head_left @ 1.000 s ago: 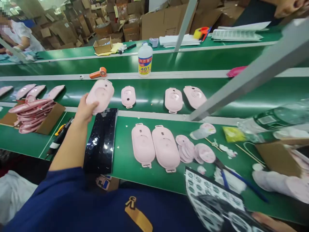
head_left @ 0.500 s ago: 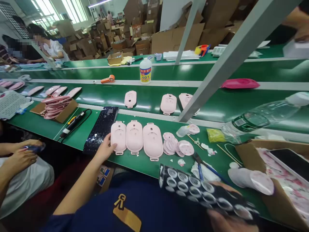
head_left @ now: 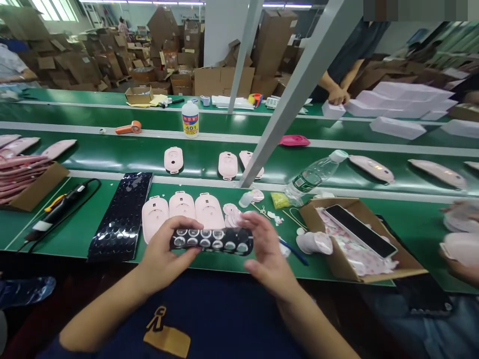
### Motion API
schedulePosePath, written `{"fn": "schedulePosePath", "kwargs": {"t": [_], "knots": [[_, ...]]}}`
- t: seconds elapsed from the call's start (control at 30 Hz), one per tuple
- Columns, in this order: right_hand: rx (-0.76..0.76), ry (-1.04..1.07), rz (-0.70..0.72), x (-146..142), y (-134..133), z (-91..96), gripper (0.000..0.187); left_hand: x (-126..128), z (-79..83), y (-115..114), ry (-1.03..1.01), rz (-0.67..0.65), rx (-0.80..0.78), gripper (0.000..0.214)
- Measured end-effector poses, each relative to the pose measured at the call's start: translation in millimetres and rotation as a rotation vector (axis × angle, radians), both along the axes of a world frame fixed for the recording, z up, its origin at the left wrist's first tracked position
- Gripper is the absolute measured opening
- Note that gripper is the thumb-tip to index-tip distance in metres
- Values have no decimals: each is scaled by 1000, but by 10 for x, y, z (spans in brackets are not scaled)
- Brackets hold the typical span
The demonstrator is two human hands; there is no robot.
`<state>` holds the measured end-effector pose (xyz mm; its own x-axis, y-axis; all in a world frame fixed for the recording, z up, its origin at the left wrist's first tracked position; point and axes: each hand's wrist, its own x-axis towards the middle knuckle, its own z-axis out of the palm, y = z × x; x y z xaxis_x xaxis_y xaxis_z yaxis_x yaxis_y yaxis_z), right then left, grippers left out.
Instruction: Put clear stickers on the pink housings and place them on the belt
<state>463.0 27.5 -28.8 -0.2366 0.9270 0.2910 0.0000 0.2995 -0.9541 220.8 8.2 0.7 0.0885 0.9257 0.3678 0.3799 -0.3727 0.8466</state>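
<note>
A black sheet of round clear stickers [head_left: 213,241], curled over, is held level in front of my chest. My left hand [head_left: 163,254] grips its left end, thumb below and fingers behind. At the right end my right hand [head_left: 270,255] is open, thumb and fingers spread; whether it touches the sheet I cannot tell. Behind the sheet three pale pink oval shells [head_left: 182,204] lie side by side on the green bench, their lower parts partly covered. Round patterned discs [head_left: 231,212] lie just right of them.
Left lie a black dotted strip [head_left: 119,219] and a corded black tool [head_left: 56,212]. Right are a water bottle [head_left: 312,177], a pile of discs [head_left: 314,243] and a cardboard box [head_left: 350,269] with a phone [head_left: 359,230]. A slanted grey post [head_left: 288,89] crosses the view. Co-workers' hands [head_left: 339,94] show beyond.
My left hand has left the pink shell and now grips the sticker sheet. The sheet has come from the lower right to the middle; my right hand has opened. The view has swung right.
</note>
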Motion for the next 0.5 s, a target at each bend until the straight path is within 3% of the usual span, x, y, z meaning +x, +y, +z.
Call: {"fn": "schedulePosePath", "kwargs": {"t": [0.07, 0.2, 0.3, 0.4, 0.5], "knots": [[186, -127, -50, 72, 1, 184, 65, -89, -3, -39, 37, -26, 125, 40], [507, -604, 54, -62, -49, 554, 20, -329, 25, -183, 232, -205, 382, 44], [679, -732, 95, -277, -134, 588, 20, -494, 33, -307, 359, -251, 421, 51], [531, -723, 152, -396, -54, 474, 26, -658, 41, -366, 366, -160, 170, 49], [279, -753, 139, -463, 400, 384, 20, -854, 32, -303, 331, -71, -130, 35]]}}
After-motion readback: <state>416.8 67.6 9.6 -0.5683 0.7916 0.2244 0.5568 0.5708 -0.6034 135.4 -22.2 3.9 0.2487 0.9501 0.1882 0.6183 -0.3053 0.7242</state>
